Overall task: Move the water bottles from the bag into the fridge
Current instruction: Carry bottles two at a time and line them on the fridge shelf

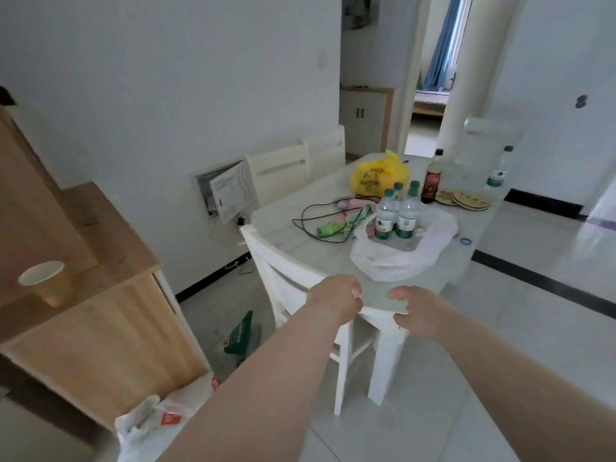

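Several water bottles (396, 213) with green caps and green labels stand upright in an open white plastic bag (430, 241) on the pale table (300, 221). Another water bottle (498, 170) stands alone at the table's far right. My left hand (336, 296) and my right hand (418, 311) are stretched out side by side over the table's near corner, short of the bag. Both hang with loosely curled fingers and hold nothing. No fridge is in view.
A white chair (283, 278) is tucked in at the table's near left. On the table lie a yellow bag (378, 176), a dark sauce bottle (433, 178), black cable (316, 215) and coasters (466, 200). A wooden cabinet (100, 311) with a paper cup (45, 280) stands left.
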